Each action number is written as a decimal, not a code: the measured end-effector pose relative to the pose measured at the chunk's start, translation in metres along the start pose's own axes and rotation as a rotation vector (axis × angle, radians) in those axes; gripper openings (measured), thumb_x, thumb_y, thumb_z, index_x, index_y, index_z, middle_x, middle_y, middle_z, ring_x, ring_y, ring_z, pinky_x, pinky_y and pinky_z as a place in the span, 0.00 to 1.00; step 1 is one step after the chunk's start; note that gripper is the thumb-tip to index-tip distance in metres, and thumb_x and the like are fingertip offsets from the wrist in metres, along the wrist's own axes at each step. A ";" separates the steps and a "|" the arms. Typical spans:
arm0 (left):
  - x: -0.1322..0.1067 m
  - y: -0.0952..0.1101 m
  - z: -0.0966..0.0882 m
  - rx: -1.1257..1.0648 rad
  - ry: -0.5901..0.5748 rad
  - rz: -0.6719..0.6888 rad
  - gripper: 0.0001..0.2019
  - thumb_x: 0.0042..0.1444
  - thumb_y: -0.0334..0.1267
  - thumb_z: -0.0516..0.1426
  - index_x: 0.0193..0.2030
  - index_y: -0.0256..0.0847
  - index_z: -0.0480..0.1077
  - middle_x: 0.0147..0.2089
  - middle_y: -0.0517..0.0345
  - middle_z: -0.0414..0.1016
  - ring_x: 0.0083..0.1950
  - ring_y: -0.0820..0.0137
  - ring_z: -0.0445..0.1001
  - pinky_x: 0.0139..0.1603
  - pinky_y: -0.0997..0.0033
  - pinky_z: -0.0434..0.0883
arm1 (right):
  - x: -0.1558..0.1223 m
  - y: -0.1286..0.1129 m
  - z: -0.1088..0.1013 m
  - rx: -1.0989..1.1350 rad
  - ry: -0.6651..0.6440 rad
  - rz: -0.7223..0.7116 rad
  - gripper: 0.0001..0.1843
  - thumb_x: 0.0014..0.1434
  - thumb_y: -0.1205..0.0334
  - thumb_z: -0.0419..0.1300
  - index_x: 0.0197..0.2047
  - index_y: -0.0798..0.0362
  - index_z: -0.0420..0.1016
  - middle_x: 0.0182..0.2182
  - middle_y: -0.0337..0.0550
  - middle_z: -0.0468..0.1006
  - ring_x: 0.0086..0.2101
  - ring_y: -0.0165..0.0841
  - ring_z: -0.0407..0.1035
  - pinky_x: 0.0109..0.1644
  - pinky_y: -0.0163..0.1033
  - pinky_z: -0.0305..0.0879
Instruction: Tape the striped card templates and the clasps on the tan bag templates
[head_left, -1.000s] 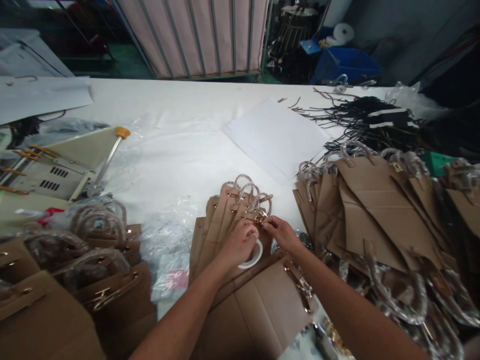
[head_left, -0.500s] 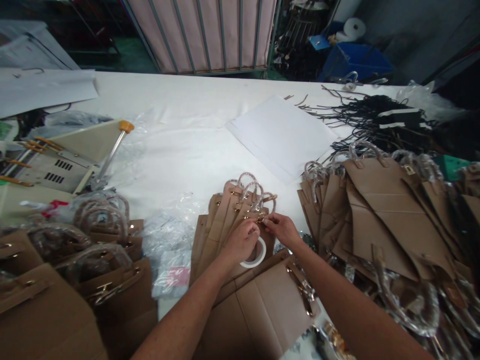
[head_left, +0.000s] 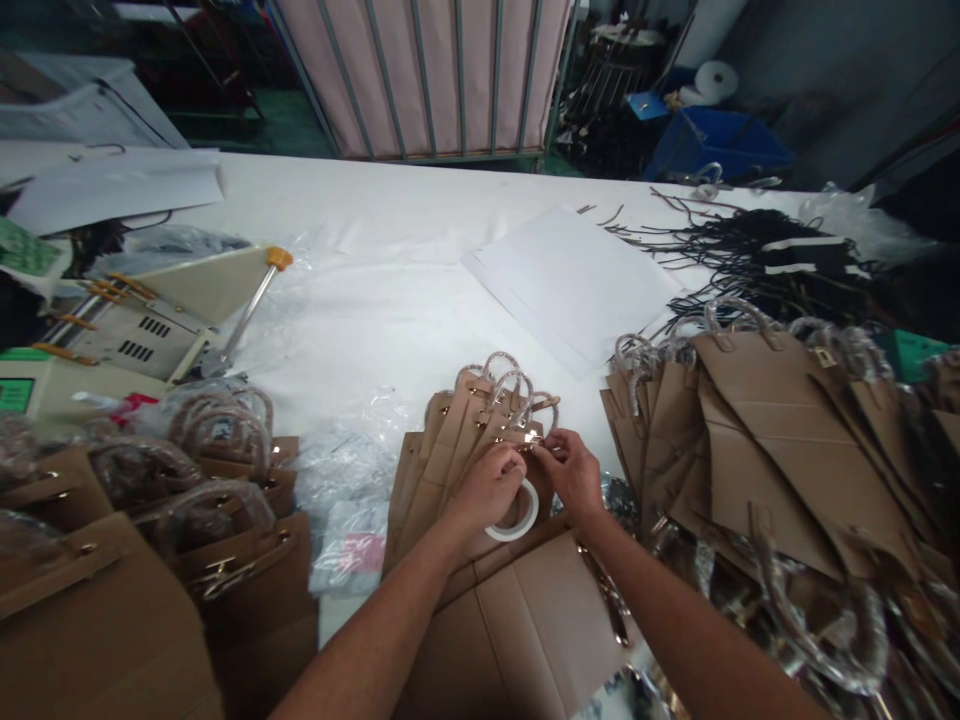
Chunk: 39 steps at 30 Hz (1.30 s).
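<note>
Several tan handbags (head_left: 431, 470) lie overlapped in front of me, their looped handles (head_left: 514, 385) wrapped in clear plastic. My left hand (head_left: 491, 487) is closed over the upper left edge of a roll of white tape (head_left: 531, 515), which hides that part of the ring. Just right of it, my right hand (head_left: 576, 472) pinches at the shiny metal clasp (head_left: 531, 438) of the top bag. Both sets of fingertips are close together near this clasp; the exact grip is partly hidden. Nearer me lies another tan bag (head_left: 525, 610), flat under my forearms.
More wrapped-handle bags (head_left: 255, 570) stand at left, with a large pile of bags (head_left: 765, 430) at right. Crumpled clear plastic (head_left: 349, 480) lies beside the middle stack. White sheets (head_left: 574, 285), black cords (head_left: 750, 255) and a cream-coloured machine (head_left: 165, 330) occupy the table (head_left: 367, 240).
The whole view has shifted slightly, with table items appearing a little lower and farther right. My right hand has turned somewhat at the clasp; the left keeps its place by the tape.
</note>
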<state>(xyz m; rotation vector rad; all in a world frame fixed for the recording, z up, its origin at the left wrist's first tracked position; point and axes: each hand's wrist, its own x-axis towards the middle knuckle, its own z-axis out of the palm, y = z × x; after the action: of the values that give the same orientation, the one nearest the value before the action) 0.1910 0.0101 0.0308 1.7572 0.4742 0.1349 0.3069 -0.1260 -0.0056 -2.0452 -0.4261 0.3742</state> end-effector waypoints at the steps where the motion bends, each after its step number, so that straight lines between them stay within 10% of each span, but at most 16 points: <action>1: 0.000 0.000 0.001 -0.024 0.000 -0.012 0.08 0.58 0.32 0.53 0.28 0.42 0.67 0.39 0.61 0.72 0.45 0.68 0.72 0.50 0.68 0.65 | -0.001 0.000 0.000 -0.015 0.012 0.005 0.17 0.56 0.48 0.66 0.43 0.51 0.76 0.33 0.41 0.81 0.31 0.36 0.75 0.38 0.40 0.71; 8: 0.001 0.000 0.002 -0.197 -0.023 -0.154 0.06 0.58 0.36 0.54 0.31 0.41 0.68 0.30 0.66 0.69 0.28 0.75 0.65 0.31 0.75 0.63 | -0.002 0.007 0.002 -0.120 -0.063 -0.288 0.11 0.65 0.54 0.60 0.39 0.50 0.81 0.36 0.43 0.82 0.38 0.36 0.75 0.46 0.40 0.69; 17: 0.004 0.002 0.004 -0.404 -0.022 -0.287 0.10 0.57 0.45 0.58 0.35 0.41 0.72 0.29 0.65 0.70 0.21 0.79 0.59 0.18 0.80 0.54 | 0.010 -0.002 -0.005 -0.433 -0.178 -0.337 0.10 0.67 0.59 0.57 0.39 0.47 0.80 0.36 0.40 0.82 0.36 0.33 0.75 0.41 0.35 0.64; 39: -0.018 0.019 -0.018 -0.669 -0.122 -0.326 0.12 0.56 0.44 0.62 0.30 0.36 0.70 0.51 0.48 0.81 0.18 0.85 0.59 0.19 0.76 0.49 | 0.012 0.002 -0.011 -0.328 -0.277 -0.333 0.11 0.66 0.56 0.59 0.46 0.46 0.81 0.36 0.40 0.79 0.36 0.33 0.73 0.41 0.35 0.67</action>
<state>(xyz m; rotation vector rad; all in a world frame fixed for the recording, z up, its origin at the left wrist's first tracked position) 0.1736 0.0164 0.0566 1.0126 0.5427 -0.0451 0.3230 -0.1299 -0.0029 -2.1906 -1.0403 0.4042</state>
